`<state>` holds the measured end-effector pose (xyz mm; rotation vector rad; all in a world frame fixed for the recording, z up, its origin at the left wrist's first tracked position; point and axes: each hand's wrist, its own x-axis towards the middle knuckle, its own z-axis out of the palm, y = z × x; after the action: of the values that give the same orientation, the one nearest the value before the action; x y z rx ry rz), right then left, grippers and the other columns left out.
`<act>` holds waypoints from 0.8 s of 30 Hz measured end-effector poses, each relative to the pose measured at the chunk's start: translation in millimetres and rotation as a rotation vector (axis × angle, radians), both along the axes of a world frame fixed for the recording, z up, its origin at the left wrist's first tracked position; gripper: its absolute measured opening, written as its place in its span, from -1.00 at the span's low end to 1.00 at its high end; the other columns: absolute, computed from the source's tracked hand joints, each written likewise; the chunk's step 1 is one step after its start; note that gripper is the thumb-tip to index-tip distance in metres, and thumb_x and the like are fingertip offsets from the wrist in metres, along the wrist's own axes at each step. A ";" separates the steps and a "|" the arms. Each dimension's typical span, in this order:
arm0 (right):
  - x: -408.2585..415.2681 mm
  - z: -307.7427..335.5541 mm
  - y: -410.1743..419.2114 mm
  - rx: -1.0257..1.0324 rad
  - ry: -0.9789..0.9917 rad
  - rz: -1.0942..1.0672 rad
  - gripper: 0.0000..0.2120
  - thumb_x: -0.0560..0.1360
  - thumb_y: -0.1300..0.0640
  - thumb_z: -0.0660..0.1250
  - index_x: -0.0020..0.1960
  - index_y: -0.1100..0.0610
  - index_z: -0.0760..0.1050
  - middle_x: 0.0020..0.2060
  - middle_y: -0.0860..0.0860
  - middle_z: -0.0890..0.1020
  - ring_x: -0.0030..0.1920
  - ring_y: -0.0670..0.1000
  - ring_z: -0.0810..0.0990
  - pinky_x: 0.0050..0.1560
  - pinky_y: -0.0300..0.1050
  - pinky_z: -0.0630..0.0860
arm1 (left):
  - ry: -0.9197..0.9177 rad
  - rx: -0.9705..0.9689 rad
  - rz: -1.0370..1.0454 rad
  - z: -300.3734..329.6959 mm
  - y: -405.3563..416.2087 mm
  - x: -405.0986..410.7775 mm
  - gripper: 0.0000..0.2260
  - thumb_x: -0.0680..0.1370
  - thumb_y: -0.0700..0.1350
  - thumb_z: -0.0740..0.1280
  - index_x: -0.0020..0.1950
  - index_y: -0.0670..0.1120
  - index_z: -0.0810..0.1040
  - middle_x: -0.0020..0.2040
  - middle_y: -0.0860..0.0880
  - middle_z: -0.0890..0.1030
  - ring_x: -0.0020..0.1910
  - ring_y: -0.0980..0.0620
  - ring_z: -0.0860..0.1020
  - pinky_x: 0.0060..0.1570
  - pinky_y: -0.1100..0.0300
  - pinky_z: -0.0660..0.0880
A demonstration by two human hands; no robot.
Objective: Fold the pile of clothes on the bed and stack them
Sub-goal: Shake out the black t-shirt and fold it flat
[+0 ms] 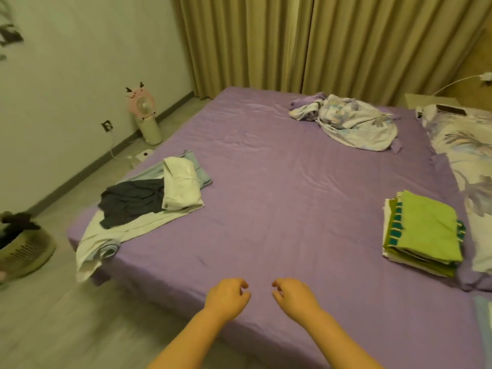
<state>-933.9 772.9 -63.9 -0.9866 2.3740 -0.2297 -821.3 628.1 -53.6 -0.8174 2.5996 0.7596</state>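
- Bedroom: tan curtains behind, purple-sheeted bed fills the view, pale floor at left.
- Unfolded pile of clothes lies at the bed's left edge: white sheet-like piece under a dark grey garment, with a rolled white item and pale blue cloth on top. One white corner hangs off the mattress toward the floor.
- Folded stack, green on top with striped layers below, sits at the right, just beside the floral pillow. Edges roughly square.
- Crumpled floral cloth at the far side; cannot tell if it belongs to the task.
- Left hand and right hand hover over the near bed edge, fingers loosely curled, each grip holding nothing.
- Risk (judgement): tugging one garment could drag the overhanging pile onto the floor; uneven additions could tip the stack toward the pillow.
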 end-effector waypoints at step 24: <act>51.0 -12.3 -306.1 -0.014 -0.053 0.344 -0.64 0.63 0.00 0.10 0.38 0.06 0.39 0.31 -0.01 0.50 0.28 0.01 0.48 0.22 -0.16 0.41 | 0.016 0.064 0.532 9.5 -266.3 126.0 -0.77 0.57 0.00 0.21 0.13 0.02 0.59 0.12 0.03 0.63 0.08 -0.01 0.56 0.04 0.13 0.51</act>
<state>-882.9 466.8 -76.3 -1.3559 2.1148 -0.1399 -695.3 361.7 -44.2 -1.5131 2.3692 0.9784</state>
